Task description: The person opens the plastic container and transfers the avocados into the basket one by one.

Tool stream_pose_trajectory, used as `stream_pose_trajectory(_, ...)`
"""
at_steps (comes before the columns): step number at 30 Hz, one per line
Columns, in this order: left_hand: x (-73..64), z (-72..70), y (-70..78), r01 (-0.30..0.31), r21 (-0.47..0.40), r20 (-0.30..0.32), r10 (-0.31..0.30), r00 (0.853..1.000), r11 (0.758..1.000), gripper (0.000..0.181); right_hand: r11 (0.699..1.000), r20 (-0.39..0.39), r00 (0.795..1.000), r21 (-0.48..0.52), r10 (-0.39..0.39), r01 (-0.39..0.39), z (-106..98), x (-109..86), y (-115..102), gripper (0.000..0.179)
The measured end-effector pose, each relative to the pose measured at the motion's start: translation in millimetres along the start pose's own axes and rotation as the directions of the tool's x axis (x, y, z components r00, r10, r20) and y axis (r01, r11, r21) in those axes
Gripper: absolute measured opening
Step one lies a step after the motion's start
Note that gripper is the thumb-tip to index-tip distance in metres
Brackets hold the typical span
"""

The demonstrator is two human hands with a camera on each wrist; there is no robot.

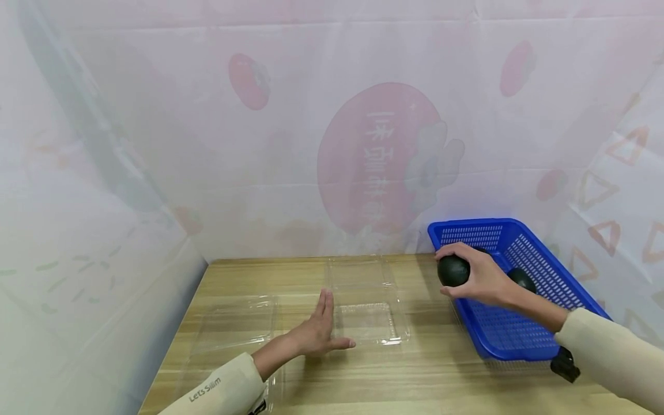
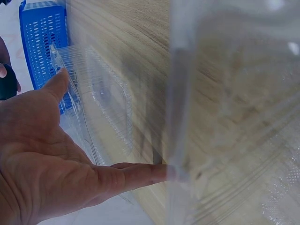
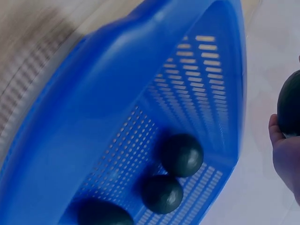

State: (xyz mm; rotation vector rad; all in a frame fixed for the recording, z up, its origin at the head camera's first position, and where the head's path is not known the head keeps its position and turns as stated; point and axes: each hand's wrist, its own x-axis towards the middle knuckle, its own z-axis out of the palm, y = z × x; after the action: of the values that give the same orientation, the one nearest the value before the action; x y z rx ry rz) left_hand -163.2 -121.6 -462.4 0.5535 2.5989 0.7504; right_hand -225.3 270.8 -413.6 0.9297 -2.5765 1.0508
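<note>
My right hand (image 1: pixel 482 278) grips a dark green avocado (image 1: pixel 453 271) over the left rim of a blue perforated basket (image 1: pixel 500 347), thumb below and fingers over the top. In the right wrist view the same avocado (image 3: pixel 291 104) appears at the right edge, partly cut off. My left hand (image 1: pixel 315 333) lies at the left side of a clear plastic clamshell box (image 1: pixel 367 324) with its lid raised behind. Its fingers are straight and the thumb is spread out along the front; the left wrist view shows the palm (image 2: pixel 42 159) with nothing in it.
Several more avocados (image 3: pixel 182 155) lie inside the basket. Another clear plastic box (image 1: pixel 238 323) stands on the wooden table (image 1: pixel 425 380) left of my left hand. A printed white sheet (image 1: pixel 290 173) hangs behind the table and along its sides.
</note>
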Motion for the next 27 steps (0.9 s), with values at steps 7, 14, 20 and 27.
stream_pose_trajectory(7,0.2,0.5,1.6,-0.003,-0.005,-0.006,0.003,1.000,1.000,0.120,0.999,-0.002,1.000,-0.036,-0.003,0.003,-10.7,-7.6,15.9,0.063)
stream_pose_trajectory(14,0.1,0.9,3.2,-0.001,-0.009,-0.007,0.001,1.000,1.000,0.120,0.996,-0.005,1.000,-0.087,-0.006,0.005,-19.8,-14.3,33.5,0.061)
stream_pose_trajectory(20,-0.7,1.5,3.8,-0.005,-0.002,-0.010,0.005,1.000,1.000,0.120,0.993,-0.004,1.000,-0.117,0.006,-0.006,-25.5,-20.0,45.8,0.059)
stream_pose_trajectory(27,-1.5,1.6,4.1,-0.016,0.003,-0.014,0.016,1.000,1.000,0.120,0.990,0.002,1.000,-0.143,-0.016,0.016,-26.4,-24.5,53.7,0.060)
